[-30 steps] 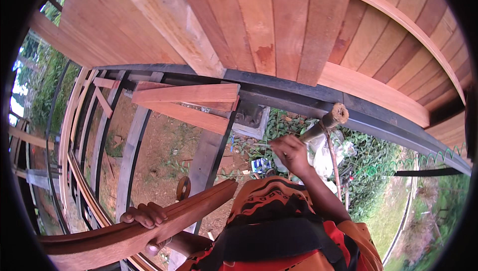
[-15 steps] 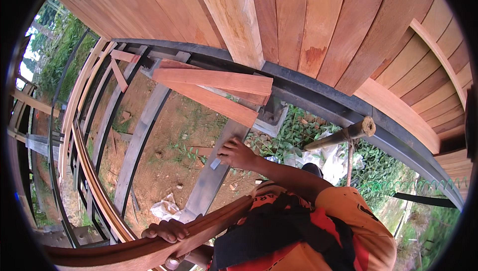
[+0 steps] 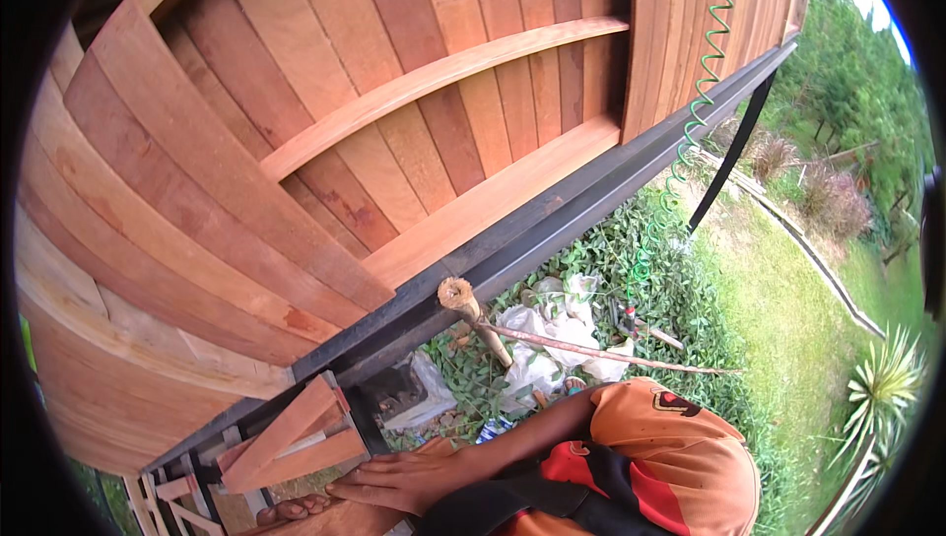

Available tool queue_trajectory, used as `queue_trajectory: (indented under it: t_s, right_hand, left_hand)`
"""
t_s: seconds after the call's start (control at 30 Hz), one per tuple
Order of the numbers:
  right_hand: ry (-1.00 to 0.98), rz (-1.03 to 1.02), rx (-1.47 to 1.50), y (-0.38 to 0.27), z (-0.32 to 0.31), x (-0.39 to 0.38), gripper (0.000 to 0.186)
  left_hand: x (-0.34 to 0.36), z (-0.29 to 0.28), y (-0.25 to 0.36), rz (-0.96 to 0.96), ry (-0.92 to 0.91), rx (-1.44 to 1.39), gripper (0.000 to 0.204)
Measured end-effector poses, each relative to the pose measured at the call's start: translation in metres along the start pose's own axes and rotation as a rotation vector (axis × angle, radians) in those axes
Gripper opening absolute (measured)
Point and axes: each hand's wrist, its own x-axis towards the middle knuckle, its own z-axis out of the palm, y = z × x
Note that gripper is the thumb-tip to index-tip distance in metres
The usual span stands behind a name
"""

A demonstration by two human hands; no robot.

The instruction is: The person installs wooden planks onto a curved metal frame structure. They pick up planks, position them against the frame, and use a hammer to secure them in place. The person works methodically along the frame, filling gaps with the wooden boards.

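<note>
At the lower edge, a reddish-brown wooden board [image 3: 340, 519] shows only in part beneath my hands. My left hand [image 3: 296, 509] has its fingers curled over the board's far side; its palm and thumb are hidden. Across the board's top lies my right hand [image 3: 404, 482], its fingers stretched out and flat. Just beyond the hands, several cut wood pieces [image 3: 291, 437] rest on the dark frame, some crossing at an angle.
A plank-clad wall [image 3: 414, 112] with a curved-looking batten rises ahead above a dark metal beam [image 3: 512, 250]. A cut pole [image 3: 473, 314] and a thin stick [image 3: 611, 354] stand out before it. White plastic sheeting [image 3: 542, 339] lies among plants. A green coiled hose [image 3: 709, 53] hangs at the right.
The view has swung right, toward the wall and garden. My right hand has left the grey beam and now lies on the board. My left hand stays on the board.
</note>
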Motion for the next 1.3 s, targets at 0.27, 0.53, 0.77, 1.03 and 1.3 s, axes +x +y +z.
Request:
queue_trajectory:
  t_s: [0.27,0.53,0.77,1.03,1.3]
  right_hand:
    - [0.448,0.105,-0.245,-0.017,-0.107,-0.067,0.093]
    - [0.781,0.137,-0.71,-0.045,-0.256,-0.093,0.089]
    - [1.101,0.107,-1.109,0.013,-0.481,-0.147,0.089]
    - [1.215,0.322,-1.42,0.092,-0.534,-0.187,0.081]
    - [1.276,0.254,-1.4,0.099,-0.546,-0.181,0.079]
  left_hand:
    - [0.03,0.132,-0.07,-0.181,-0.009,-0.179,0.08]
    - [0.062,0.158,-0.148,0.28,-0.119,0.666,0.084]
    - [0.043,0.233,-0.074,-0.383,-0.04,-0.222,0.076]
    - [0.029,0.244,-0.081,-0.372,0.05,-0.154,0.077]
    - [0.041,0.276,-0.092,-0.467,-0.027,-0.289,0.085]
